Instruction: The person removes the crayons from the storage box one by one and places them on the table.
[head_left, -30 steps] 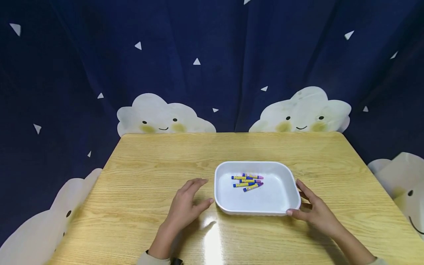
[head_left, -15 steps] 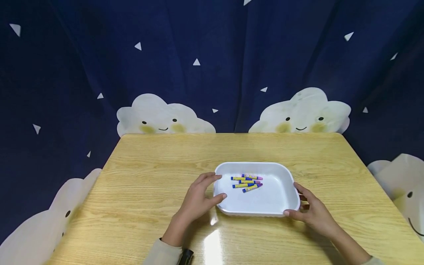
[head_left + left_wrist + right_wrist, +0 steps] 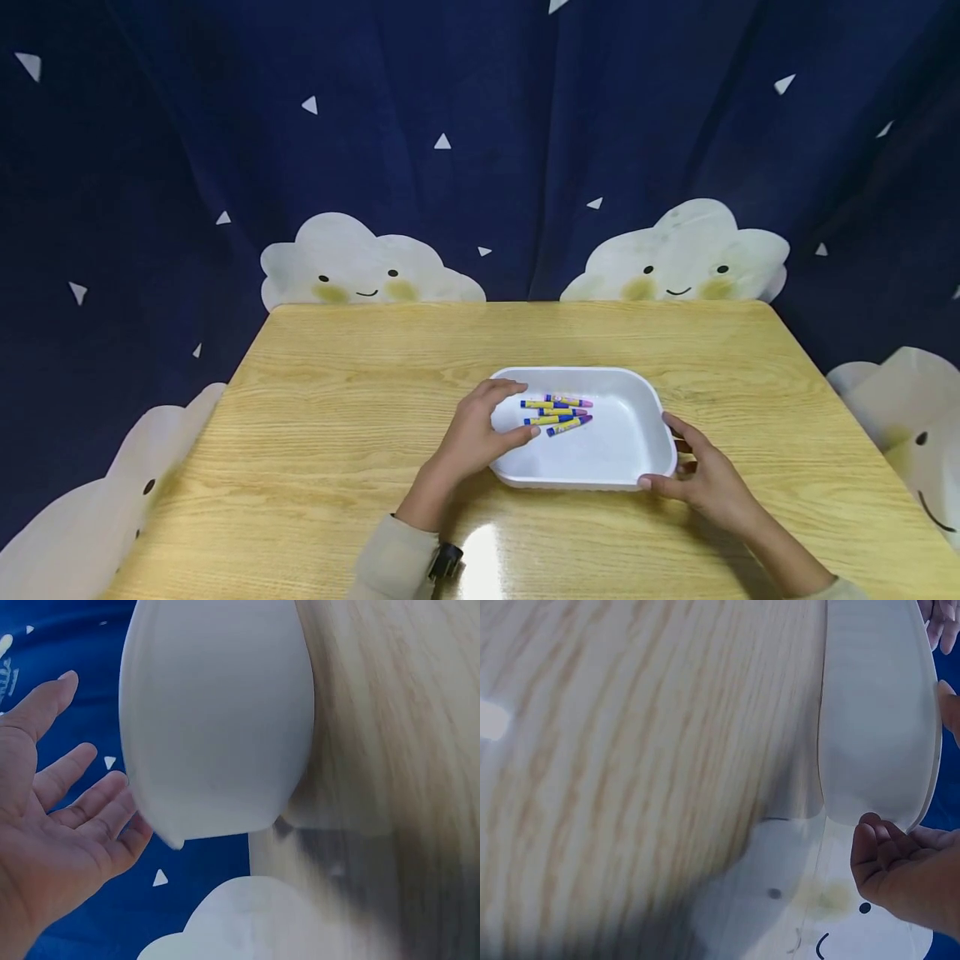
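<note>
A white plastic tray with rounded corners stands on the wooden table. Several crayons in yellow wrappers with blue ends lie in a loose pile in its left half; some tips show pink or purple. My left hand reaches over the tray's left end, thumb and fingers spread apart, fingertips just left of the crayons, holding nothing. In the left wrist view the tray's outer wall hides the crayons. My right hand holds the tray's right end, thumb on the front corner rim and fingers bent against the side.
The wooden table reaches back to a dark blue curtain with white triangles and smiling clouds. A black band shows at the left sleeve. Light reflects off the table near the front.
My left hand has moved right, from beside the tray to over its left end near the crayons. The right hand stays at the tray's right end; the crayons lie as before.
</note>
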`<state>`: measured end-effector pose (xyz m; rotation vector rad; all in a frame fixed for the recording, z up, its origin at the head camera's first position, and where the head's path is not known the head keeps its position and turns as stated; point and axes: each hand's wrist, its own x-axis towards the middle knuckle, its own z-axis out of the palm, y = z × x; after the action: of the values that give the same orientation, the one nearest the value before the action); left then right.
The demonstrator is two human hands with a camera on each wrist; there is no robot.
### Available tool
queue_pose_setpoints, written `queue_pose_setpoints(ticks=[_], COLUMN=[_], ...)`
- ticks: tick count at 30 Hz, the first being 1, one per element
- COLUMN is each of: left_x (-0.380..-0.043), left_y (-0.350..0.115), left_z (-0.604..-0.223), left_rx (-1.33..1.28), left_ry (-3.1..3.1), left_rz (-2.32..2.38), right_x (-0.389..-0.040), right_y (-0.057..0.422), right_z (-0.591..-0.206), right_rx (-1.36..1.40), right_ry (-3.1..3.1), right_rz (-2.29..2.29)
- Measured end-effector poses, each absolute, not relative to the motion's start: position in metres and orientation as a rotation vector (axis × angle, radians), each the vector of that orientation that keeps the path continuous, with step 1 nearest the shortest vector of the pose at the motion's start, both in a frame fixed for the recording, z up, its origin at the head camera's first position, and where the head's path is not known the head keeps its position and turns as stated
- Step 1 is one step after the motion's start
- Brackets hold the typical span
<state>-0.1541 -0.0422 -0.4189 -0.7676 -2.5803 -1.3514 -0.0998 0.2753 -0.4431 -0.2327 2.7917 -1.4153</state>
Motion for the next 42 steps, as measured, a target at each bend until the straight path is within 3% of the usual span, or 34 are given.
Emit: queue_pose_setpoints(ticks=[19, 30, 42], left_x=[-0.179, -0.186, -0.195], left_y=[-0.010, 0.005, 0.013], left_z=[-0.439, -0.445, -0.449], left_rx=[-0.650, -0.412, -0.329], left_ry=[-2.666, -2.777, -2.892], left_rz=[-1.482, -1.722, -1.587], right_x=[-0.099, -0.096, -0.096], right_y=[0.275, 0.273, 0.274], right_z=[-0.444, -0.445, -0.443], right_rx=[-0.191, -0.187, -0.136], right_ry=[2.737, 2.765, 2.743], right_rz=[-1.434, -1.409, -1.432])
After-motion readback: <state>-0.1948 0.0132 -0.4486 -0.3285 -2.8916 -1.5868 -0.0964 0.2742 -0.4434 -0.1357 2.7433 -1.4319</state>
